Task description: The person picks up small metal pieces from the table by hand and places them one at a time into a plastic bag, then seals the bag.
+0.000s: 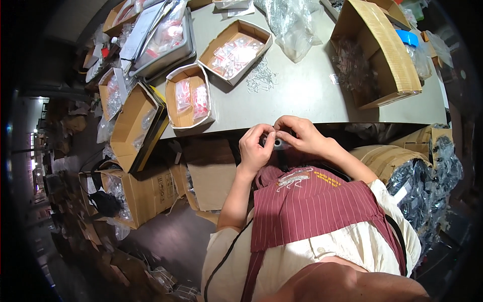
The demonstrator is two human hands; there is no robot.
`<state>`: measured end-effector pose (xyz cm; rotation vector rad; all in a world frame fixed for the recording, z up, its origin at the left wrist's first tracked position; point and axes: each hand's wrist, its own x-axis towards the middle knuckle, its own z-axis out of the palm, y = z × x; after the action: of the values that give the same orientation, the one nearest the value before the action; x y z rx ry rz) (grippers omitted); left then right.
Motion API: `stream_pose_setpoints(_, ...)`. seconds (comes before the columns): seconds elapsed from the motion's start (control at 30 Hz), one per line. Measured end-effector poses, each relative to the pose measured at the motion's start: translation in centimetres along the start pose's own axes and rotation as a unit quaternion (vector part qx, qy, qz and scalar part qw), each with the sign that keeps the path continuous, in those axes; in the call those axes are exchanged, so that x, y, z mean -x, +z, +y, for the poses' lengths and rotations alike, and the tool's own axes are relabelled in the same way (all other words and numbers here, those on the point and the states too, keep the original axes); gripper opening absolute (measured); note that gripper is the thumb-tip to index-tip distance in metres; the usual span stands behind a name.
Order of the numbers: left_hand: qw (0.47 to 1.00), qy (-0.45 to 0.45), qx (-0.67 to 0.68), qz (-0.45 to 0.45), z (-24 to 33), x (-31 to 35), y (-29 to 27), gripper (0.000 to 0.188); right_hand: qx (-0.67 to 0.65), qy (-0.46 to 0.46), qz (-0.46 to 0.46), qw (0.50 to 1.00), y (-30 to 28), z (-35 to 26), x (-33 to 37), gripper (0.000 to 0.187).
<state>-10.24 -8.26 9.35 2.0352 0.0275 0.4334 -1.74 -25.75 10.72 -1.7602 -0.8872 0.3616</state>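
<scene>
Just in front of the table's near edge, my left hand (pixel 255 149) and my right hand (pixel 304 137) meet with thumbs and fingertips pinched together. Between them is what looks like a small clear plastic bag (pixel 285 146), with a round pale part with a dark centre showing in it. The fingers cover most of its upper edge. On the table beyond lies a loose scatter of small metal screws or pins (pixel 261 76). Beside it stands a white-edged carton (pixel 219 39) of small filled bags. A smaller carton (pixel 173 111) holds red-marked clear bags.
A tall cardboard box (pixel 397 65) lies on its side at the right of the grey table (pixel 302 95), small bags inside. Clear plastic sheeting (pixel 294 35) lies at the back. A grey bin (pixel 187 45) stands back left. Cartons (pixel 151 194) crowd the floor on the left.
</scene>
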Motion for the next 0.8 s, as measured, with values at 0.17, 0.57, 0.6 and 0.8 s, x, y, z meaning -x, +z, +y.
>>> stream_pose_setpoints(0.17,0.998,-0.039,0.044,-0.029,0.0,0.3,-0.2,0.008,-0.041,0.063,-0.037,0.996,-0.7,-0.1,0.3,0.013)
stream_pose_setpoints(0.57,0.972,-0.128,0.179,-0.084,-1.0,-0.8,0.6,0.008,-0.299,0.238,-0.107,0.918,-1.8,2.2,0.6,0.028)
stream_pose_setpoints(0.6,0.961,-0.168,0.214,-0.049,-2.0,-1.1,0.9,0.010,-0.324,0.227,-0.041,0.918,-2.1,2.5,0.5,0.026)
stream_pose_setpoints(0.8,0.954,-0.160,0.228,0.110,-4.8,-6.0,0.4,0.018,-0.343,0.079,0.371,0.859,-6.2,3.9,-0.3,0.015)
